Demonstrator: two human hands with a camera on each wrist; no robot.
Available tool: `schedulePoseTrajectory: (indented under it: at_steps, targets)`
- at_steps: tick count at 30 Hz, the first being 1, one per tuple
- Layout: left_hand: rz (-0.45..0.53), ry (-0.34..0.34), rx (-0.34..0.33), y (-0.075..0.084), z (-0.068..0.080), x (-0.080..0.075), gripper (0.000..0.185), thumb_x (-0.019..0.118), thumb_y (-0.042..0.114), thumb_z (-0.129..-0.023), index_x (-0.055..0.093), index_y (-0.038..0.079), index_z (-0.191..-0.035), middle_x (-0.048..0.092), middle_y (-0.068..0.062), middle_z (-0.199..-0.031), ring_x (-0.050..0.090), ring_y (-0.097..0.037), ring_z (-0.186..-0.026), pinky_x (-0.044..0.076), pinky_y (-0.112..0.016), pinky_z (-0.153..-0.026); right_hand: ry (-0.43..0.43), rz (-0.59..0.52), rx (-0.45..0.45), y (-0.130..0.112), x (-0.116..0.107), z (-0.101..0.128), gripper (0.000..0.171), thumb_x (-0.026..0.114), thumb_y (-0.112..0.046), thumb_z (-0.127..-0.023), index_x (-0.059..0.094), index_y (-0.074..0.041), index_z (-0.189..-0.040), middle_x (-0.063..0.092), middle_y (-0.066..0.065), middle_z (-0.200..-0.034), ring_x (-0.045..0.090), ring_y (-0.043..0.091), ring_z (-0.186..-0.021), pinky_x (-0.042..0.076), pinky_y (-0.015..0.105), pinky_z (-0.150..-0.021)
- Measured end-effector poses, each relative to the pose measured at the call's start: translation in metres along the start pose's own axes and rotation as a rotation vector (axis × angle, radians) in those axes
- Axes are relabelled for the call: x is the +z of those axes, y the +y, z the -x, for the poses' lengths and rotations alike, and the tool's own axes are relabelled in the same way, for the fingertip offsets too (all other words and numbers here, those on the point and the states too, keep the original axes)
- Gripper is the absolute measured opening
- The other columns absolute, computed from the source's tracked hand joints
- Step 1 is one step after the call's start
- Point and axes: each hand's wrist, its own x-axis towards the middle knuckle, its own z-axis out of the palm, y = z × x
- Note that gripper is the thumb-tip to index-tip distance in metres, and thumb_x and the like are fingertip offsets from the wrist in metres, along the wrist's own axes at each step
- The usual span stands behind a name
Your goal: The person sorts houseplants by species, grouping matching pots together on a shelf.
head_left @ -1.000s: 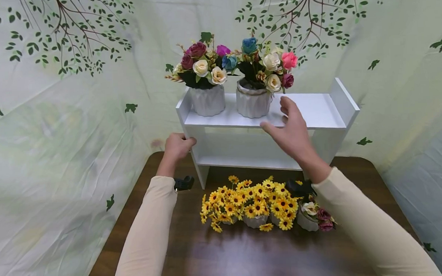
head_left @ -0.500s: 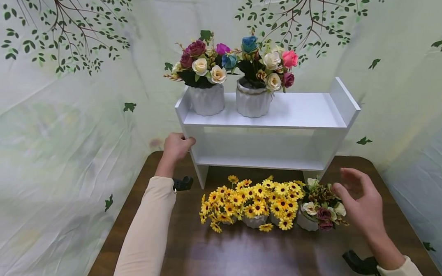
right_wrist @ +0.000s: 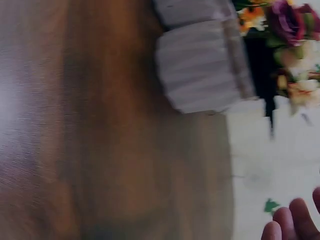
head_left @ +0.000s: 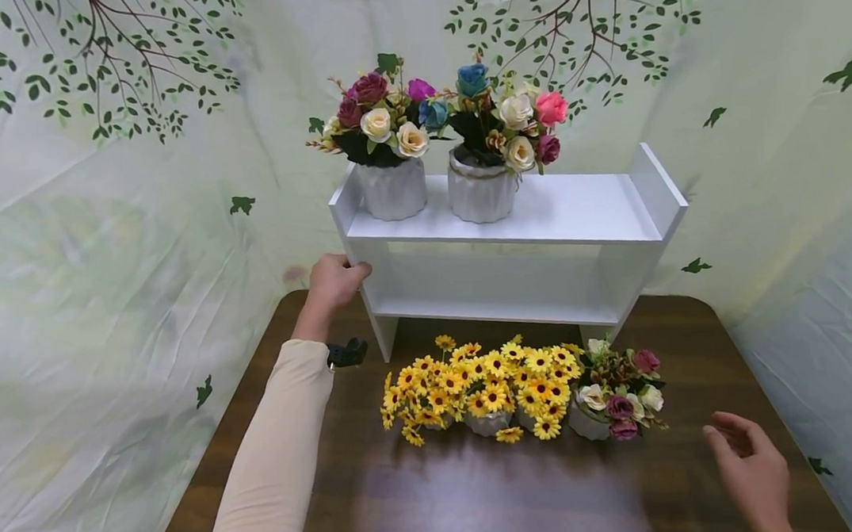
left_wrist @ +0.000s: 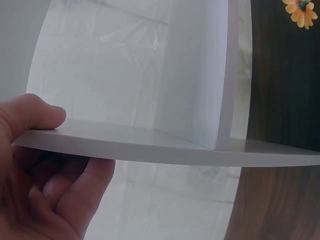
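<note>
My left hand [head_left: 336, 281] grips the left side panel of a white two-tier shelf [head_left: 503, 232]. In the left wrist view the thumb lies on the panel's inner face and the fingers [left_wrist: 82, 200] curl behind it. My right hand [head_left: 754, 466] is over the table's right side, fingers loosely bent, holding nothing. Nearest to it is a white pot of mauve and cream roses [head_left: 621, 404], which the right wrist view shows as a ribbed pot [right_wrist: 202, 70]. Two white pots of mixed roses, one left [head_left: 392, 190] and one right [head_left: 481, 192], stand on the shelf's top board.
Several white pots of yellow daisies [head_left: 484, 386] stand in a row before the shelf, left of the rose pot. The brown wooden table [head_left: 508, 500] runs back to a pale cloth backdrop [head_left: 111, 256] printed with leaves.
My right hand has drawn back from beside the right pot on the shelf, down and right past the lower rose pot. My left hand keeps its grip on the panel.
</note>
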Motion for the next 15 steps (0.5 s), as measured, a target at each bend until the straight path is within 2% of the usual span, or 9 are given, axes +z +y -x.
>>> schedulePoseTrajectory:
  at_steps: [2,3,4,6,7,9,11,13,15]
  targets:
    - [-0.003,0.004,0.001,0.000,0.000,0.000,0.029,0.059,0.022,-0.085,0.048,0.010,-0.061,0.048,0.002,-0.059,0.046,-0.020,-0.064,0.037,-0.029,-0.054,-0.084,0.057,-0.031,0.008,0.005,-0.001,0.040,0.061,-0.032,-0.096,0.060,-0.006,-0.126,0.042,-0.044,-0.080,0.041,-0.027,-0.072,0.039,0.005,-0.062]
    - [-0.005,0.005,0.003,0.000,0.000,0.000,0.029,0.059,0.022,-0.085,0.048,0.010,-0.061,0.049,0.002,-0.059,0.046,-0.020,-0.064,0.037,-0.029,-0.054,-0.132,0.091,-0.057,0.012,0.009,-0.001,0.040,0.061,-0.031,-0.097,0.060,-0.004,-0.126,0.052,-0.039,-0.083,0.041,-0.027,-0.072,0.040,0.007,-0.062]
    - [-0.006,0.008,0.007,0.000,0.000,0.001,0.029,0.059,0.023,-0.085,0.049,0.009,-0.062,0.050,0.001,-0.060,0.047,-0.021,-0.064,0.037,-0.029,-0.054,-0.183,0.118,-0.086,0.015,0.012,-0.001,0.039,0.061,-0.030,-0.097,0.061,-0.003,-0.125,0.062,-0.030,-0.087,0.042,-0.027,-0.073,0.042,0.008,-0.063]
    - [-0.007,0.013,0.012,0.000,0.001,0.002,0.028,0.059,0.023,-0.085,0.052,0.007,-0.064,0.054,-0.002,-0.063,0.048,-0.021,-0.066,0.038,-0.028,-0.055,-0.302,0.170,-0.130,0.020,0.021,-0.002,0.041,0.061,-0.028,-0.097,0.059,0.000,-0.126,0.073,-0.006,-0.103,0.059,-0.012,-0.082,0.047,0.014,-0.066]
    - [-0.007,0.012,0.013,0.000,0.001,0.002,0.027,0.059,0.023,-0.085,0.054,0.006,-0.065,0.057,-0.003,-0.065,0.049,-0.022,-0.068,0.038,-0.028,-0.055,-0.356,0.194,-0.152,0.023,0.026,-0.002,0.042,0.061,-0.027,-0.097,0.058,0.001,-0.127,0.073,0.008,-0.112,0.065,-0.002,-0.088,0.051,0.019,-0.069]
    - [-0.006,0.012,0.009,0.000,0.002,0.002,0.026,0.059,0.023,-0.086,0.056,0.005,-0.067,0.059,-0.005,-0.069,0.050,-0.022,-0.070,0.039,-0.028,-0.056,-0.462,0.223,-0.165,0.024,0.037,-0.005,0.048,0.061,-0.027,-0.096,0.054,0.005,-0.131,0.060,0.031,-0.130,0.070,0.022,-0.100,0.055,0.030,-0.075]
    - [-0.003,0.011,0.005,0.000,0.002,0.002,0.027,0.059,0.024,-0.086,0.054,0.006,-0.067,0.058,-0.005,-0.069,0.050,-0.023,-0.070,0.039,-0.028,-0.056,-0.540,0.237,-0.155,0.024,0.046,-0.007,0.059,0.063,-0.030,-0.095,0.046,0.008,-0.137,0.056,0.035,-0.133,0.064,0.042,-0.111,0.057,0.041,-0.080]
    - [-0.004,0.011,0.003,0.000,0.002,0.001,0.028,0.058,0.024,-0.086,0.051,0.008,-0.064,0.055,-0.003,-0.066,0.049,-0.022,-0.068,0.039,-0.028,-0.055,-0.570,0.229,-0.155,0.022,0.056,-0.008,0.067,0.063,-0.029,-0.094,0.038,0.010,-0.142,0.051,0.038,-0.135,0.064,0.045,-0.111,0.055,0.049,-0.085]
    - [-0.006,0.013,0.004,0.000,0.002,0.001,0.029,0.058,0.024,-0.085,0.048,0.010,-0.062,0.051,0.000,-0.062,0.047,-0.021,-0.066,0.038,-0.029,-0.055,-0.558,0.222,-0.168,0.020,0.065,-0.008,0.073,0.065,-0.028,-0.092,0.031,0.011,-0.145,0.049,0.041,-0.136,0.061,0.048,-0.114,0.052,0.054,-0.090]
